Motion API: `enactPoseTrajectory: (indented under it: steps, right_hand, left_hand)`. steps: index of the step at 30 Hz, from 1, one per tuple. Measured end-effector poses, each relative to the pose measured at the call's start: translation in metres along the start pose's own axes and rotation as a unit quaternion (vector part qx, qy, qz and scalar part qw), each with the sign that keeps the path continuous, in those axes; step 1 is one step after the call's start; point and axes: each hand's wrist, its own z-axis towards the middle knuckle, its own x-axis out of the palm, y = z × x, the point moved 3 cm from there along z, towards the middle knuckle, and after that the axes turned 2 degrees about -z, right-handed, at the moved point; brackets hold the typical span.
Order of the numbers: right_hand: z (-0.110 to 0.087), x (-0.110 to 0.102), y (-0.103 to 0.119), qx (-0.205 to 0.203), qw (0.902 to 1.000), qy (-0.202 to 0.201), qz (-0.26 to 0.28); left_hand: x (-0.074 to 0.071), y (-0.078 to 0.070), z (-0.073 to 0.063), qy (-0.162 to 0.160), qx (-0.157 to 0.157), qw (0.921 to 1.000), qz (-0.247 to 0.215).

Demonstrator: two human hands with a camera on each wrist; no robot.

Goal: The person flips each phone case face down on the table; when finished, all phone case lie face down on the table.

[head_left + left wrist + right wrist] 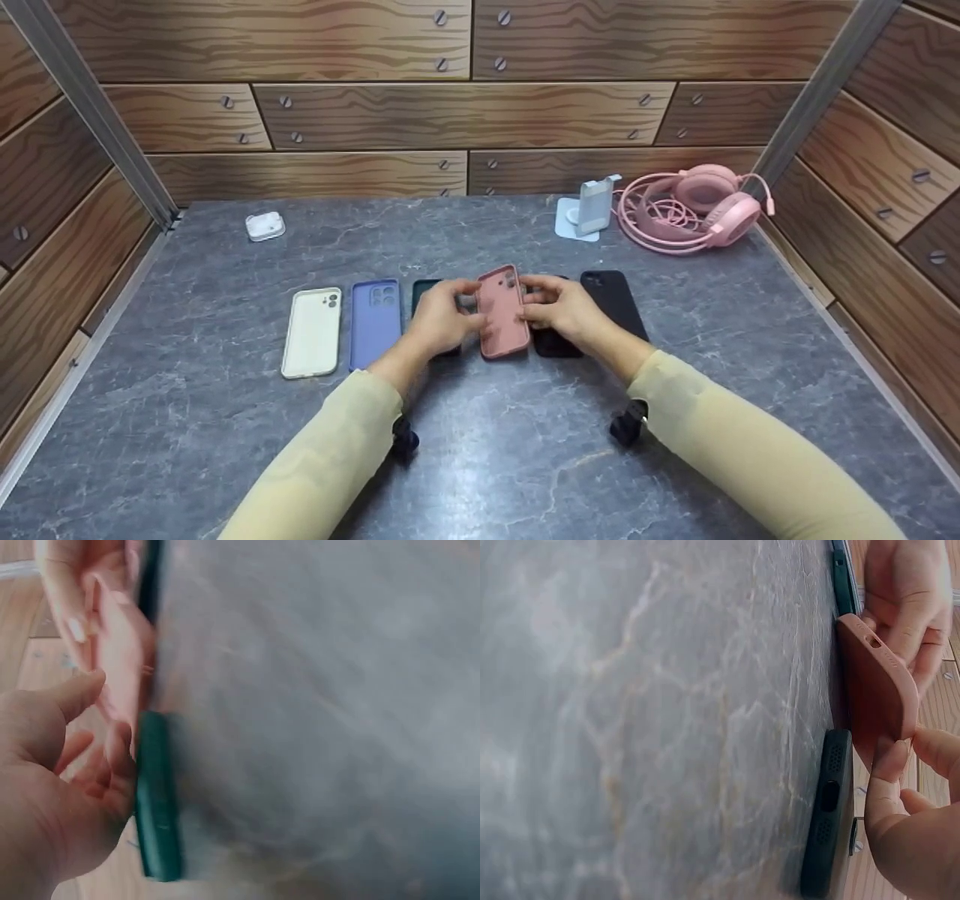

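A pink phone case (501,319) is held tilted in the middle of a row of phone cases, its inner side facing up. My left hand (444,315) holds its left edge between thumb and fingers, over a dark green phone case (157,799) that it partly covers. On the opposite edge, my right hand (562,306) pinches the pink case, thumb on the inside as the right wrist view shows. Beneath the right hand lies a black phone case (828,814), partly hidden in the head view.
Further left lie a blue-purple phone case (375,326) and a cream one (312,334); another black case (615,304) is at the right. Behind stand a white earbud case (265,226), a light blue phone stand (595,208) and pink headphones (724,217) with a coiled cable.
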Motion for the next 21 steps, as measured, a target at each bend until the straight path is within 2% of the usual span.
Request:
enactPoseTrajectory:
  steps: [4, 8, 11, 21]
  right_hand:
    - [0.000, 0.001, 0.001, 0.000, 1.0000, -0.002, 0.009]
    - [-0.001, 0.002, 0.002, 0.006, 0.9998, 0.001, 0.016]
    - [-0.002, 0.003, 0.002, 0.016, 0.9992, 0.009, 0.037]
    - [-0.003, 0.008, 0.007, 0.036, 0.9901, 0.052, 0.126]
  left_hand:
    - [-0.001, -0.013, -0.003, 0.014, 0.012, 0.9998, 0.006]
    - [0.004, -0.018, -0.006, 0.059, -0.004, 0.9981, -0.018]
    - [0.009, -0.017, -0.007, 0.081, -0.015, 0.9957, -0.044]
    - [0.012, -0.014, -0.009, 0.092, -0.014, 0.9908, -0.098]
